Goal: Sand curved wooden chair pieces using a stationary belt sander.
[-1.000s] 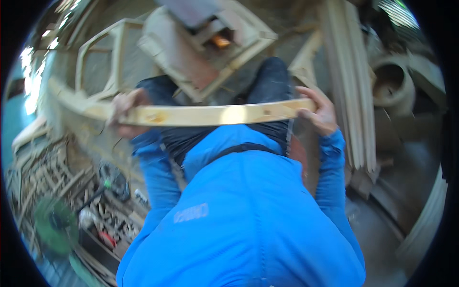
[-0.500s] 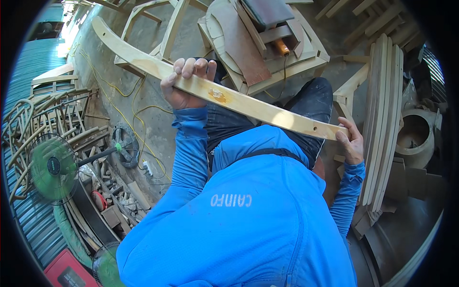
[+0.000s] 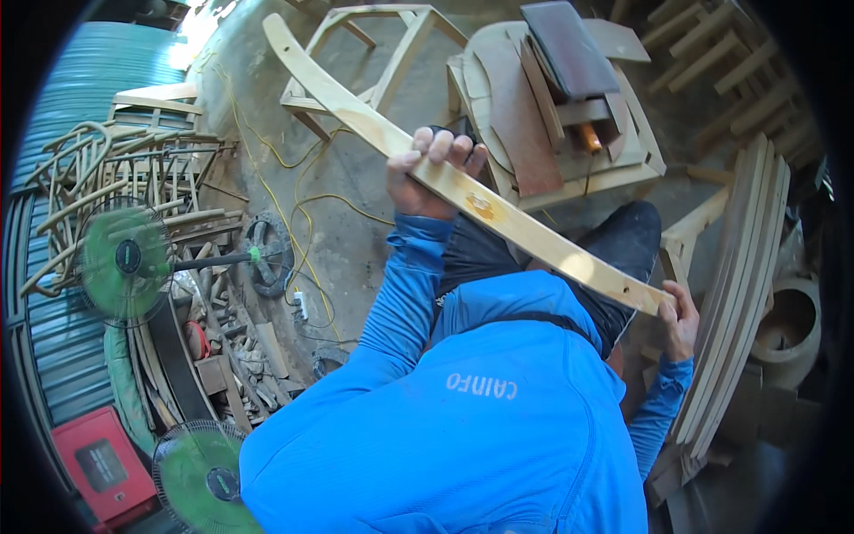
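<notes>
A long, gently curved wooden slat [image 3: 538,242] lies slantwise across my lap, its far end up to the left. It has a hole near each end and an orange-brown patch near its middle. My left hand [image 3: 431,173] wraps round it left of that patch, fingers over the far edge. At the lower right end, my right hand [image 3: 679,322] pinches the slat between thumb and fingers. Beyond my knees stands a wooden frame table [image 3: 534,191] bearing curved boards, a dark padded block [image 3: 571,49] and a tool with an orange handle [image 3: 589,137].
Several long curved slats [image 3: 734,294] lean together on the right, beside a pale round housing [image 3: 790,329]. A wooden stool frame [image 3: 391,67] stands at the far left. Green fans [image 3: 124,258], a yellow cable [image 3: 267,191], wood scraps and a red box [image 3: 105,467] are on the left.
The view has shifted, so the surroundings sit further right and lower. The slat slopes more steeply, its right end lower. Both hands keep their hold on it.
</notes>
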`<state>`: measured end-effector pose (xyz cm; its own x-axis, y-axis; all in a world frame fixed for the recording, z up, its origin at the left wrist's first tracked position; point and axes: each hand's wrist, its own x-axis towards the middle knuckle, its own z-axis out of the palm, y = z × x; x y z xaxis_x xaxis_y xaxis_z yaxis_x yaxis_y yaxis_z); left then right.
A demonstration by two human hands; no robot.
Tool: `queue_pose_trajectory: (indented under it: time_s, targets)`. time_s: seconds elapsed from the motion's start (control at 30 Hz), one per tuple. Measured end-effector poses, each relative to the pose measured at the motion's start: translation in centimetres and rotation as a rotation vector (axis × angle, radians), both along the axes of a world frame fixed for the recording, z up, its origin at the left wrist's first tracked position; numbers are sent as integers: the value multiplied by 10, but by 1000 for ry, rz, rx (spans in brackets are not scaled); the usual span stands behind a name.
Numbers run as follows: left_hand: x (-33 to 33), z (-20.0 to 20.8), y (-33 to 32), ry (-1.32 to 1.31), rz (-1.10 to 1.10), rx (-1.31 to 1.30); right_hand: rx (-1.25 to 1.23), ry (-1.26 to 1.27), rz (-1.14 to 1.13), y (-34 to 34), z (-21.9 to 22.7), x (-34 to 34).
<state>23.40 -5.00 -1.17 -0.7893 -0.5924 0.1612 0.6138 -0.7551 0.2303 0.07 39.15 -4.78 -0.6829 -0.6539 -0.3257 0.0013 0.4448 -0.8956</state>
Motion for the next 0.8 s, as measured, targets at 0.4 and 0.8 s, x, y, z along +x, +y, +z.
queue_pose_trajectory:
  time_s: [0.4, 0.8]
  targets:
    - [-18, 5, 22, -12, -134, -65, 153, 667, 273, -39, 44, 19]
    - [-111, 19, 66, -896, 233, -819, -19, 636, 141, -46, 49, 61]
